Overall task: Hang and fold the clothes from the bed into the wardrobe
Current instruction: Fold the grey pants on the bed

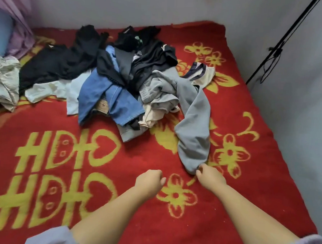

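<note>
A pile of clothes [121,78] lies on the bed's red and yellow blanket [63,128]: blue jeans [116,101], black garments [53,64], white and beige pieces. A grey garment [193,127] trails from the pile toward me. My right hand [210,175] pinches the near end of this grey garment, fingers curled at its hem. My left hand [150,181] hovers over the blanket beside it, fingers curled into a loose fist, holding nothing. No wardrobe is in view.
A crumpled pale cloth [3,80] lies at the bed's left edge, with a purple curtain [16,15] and a blue pillow [0,33] behind it. Grey walls bound the bed at the back and right. A black rod with a cable [278,47] leans on the right wall.
</note>
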Available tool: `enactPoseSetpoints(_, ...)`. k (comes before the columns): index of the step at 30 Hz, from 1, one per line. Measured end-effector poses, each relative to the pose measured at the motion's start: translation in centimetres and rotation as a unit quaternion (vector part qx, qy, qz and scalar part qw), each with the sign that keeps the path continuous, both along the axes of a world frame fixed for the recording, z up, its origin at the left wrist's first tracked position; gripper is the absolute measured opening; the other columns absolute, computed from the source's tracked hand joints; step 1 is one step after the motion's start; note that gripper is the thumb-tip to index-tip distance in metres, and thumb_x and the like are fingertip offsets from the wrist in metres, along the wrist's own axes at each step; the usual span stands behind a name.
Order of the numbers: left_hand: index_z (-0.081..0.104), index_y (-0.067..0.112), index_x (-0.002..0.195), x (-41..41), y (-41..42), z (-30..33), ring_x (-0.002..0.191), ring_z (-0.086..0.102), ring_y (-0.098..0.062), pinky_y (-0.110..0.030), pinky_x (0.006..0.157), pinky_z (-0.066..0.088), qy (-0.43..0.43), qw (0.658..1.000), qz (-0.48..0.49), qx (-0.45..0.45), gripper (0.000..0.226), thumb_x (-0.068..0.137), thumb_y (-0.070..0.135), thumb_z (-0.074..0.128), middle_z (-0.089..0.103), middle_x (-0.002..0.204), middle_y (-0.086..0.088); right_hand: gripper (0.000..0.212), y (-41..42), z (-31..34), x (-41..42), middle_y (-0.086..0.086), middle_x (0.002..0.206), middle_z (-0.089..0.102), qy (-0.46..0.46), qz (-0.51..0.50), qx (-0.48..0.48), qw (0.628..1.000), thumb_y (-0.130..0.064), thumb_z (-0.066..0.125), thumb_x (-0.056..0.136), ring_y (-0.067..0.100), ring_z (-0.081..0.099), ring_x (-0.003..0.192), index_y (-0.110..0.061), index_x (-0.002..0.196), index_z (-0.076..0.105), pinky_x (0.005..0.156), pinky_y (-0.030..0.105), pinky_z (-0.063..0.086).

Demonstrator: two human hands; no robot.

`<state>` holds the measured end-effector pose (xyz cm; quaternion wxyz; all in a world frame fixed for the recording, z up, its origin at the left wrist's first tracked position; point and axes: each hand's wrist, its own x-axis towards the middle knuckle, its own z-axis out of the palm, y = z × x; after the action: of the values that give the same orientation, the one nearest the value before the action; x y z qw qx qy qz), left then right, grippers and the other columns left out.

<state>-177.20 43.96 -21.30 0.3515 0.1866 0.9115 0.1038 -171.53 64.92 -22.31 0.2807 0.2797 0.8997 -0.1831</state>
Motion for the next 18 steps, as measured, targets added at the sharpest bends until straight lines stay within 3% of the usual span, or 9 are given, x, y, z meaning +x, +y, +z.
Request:
enactPoseSetpoints(2,0.061,0.016,0.105,-0.9,2.4,-3.1,0.098,0.062,-0.025,-0.033,0.076,0.047,-0.021,0.999,0.018,0.015,0.031,0.096,0.039,0.043,0.068,0.102,-0.002,0.044,1.7,-3.0,-2.4,0.012,0.137,0.045,0.01,-0.044,-0.017,0.999,-0.031,0.04,0.099,0.032,0.051,0.12,-0.015,0.139,0.04,0.089,0.038,0.043)
enactPoseSetpoints(7,0.061,0.019,0.115,-4.3,6.0,-10.9,0.105,0.061,-0.024,-0.034,0.082,0.047,-0.058,0.993,0.08,0.058,0.031,0.095,0.037,0.046,0.067,0.11,-0.003,0.073,4.7,-9.9,-6.8,0.012,0.155,0.015,0.089,-0.124,-0.016,0.988,-0.037,0.052,0.095,0.034,0.032,0.137,-0.018,0.153,0.012,0.105,0.041,0.036)
enactPoseSetpoints(10,0.056,0.017,0.126,-6.6,8.2,-13.9,0.111,0.057,-0.024,-0.033,0.089,0.044,-0.049,0.981,0.134,0.131,0.036,0.096,0.034,0.05,0.064,0.117,-0.005,0.088,5.7,-12.9,-9.1,0.013,0.156,0.015,0.154,-0.219,-0.044,0.962,-0.043,0.059,0.091,0.036,0.031,0.137,-0.021,0.153,0.002,0.105,0.044,0.034)
enactPoseSetpoints(12,0.055,0.016,0.128,-8.2,10.0,-14.7,0.108,0.059,-0.024,-0.031,0.088,0.043,-0.07,0.958,0.199,0.192,0.037,0.095,0.034,0.052,0.065,0.111,-0.006,0.079,5.9,-14.5,-10.2,0.015,0.148,0.034,0.172,-0.276,-0.073,0.943,-0.034,0.058,0.092,0.035,0.04,0.13,-0.019,0.152,0.01,0.101,0.041,0.037)
enactPoseSetpoints(14,0.056,0.018,0.122,-9.1,11.2,-15.3,0.101,0.062,-0.024,-0.035,0.087,0.048,-0.115,0.93,0.253,0.241,0.033,0.094,0.037,0.053,0.067,0.103,-0.005,0.053,5.3,-15.2,-10.6,0.013,0.123,0.057,0.19,-0.279,-0.11,0.935,-0.018,0.051,0.093,0.031,0.055,0.109,-0.014,0.143,0.033,0.083,0.033,0.041)
enactPoseSetpoints(16,0.056,0.019,0.117,-9.2,11.5,-15.1,0.1,0.062,-0.023,-0.041,0.09,0.051,-0.157,0.902,0.297,0.27,0.033,0.093,0.041,0.054,0.065,0.103,-0.003,0.024,3.6,-14.8,-10.0,0.005,0.087,0.058,0.205,-0.251,-0.159,0.933,-0.011,0.047,0.091,0.024,0.054,0.081,-0.014,0.114,0.054,0.065,0.03,0.036)
enactPoseSetpoints(17,0.055,0.017,0.119,-9.1,11.5,-14.6,0.102,0.061,-0.022,-0.047,0.089,0.051,-0.178,0.888,0.317,0.28,0.036,0.093,0.042,0.055,0.064,0.106,-0.005,0.011,2.5,-14.2,-9.4,0.0,0.075,0.052,0.212,-0.24,-0.193,0.927,-0.01,0.047,0.09,0.019,0.048,0.071,-0.017,0.096,0.054,0.06,0.029,0.034)
enactPoseSetpoints(18,0.054,0.015,0.121,-9.0,11.2,-14.0,0.105,0.061,-0.022,-0.035,0.091,0.049,-0.199,0.872,0.341,0.288,0.04,0.093,0.043,0.055,0.064,0.111,-0.006,0.01,1.2,-13.5,-8.8,-0.003,0.068,0.047,0.221,-0.23,-0.228,0.92,-0.011,0.048,0.087,0.015,0.044,0.065,-0.019,0.083,0.05,0.058,0.029,0.034)
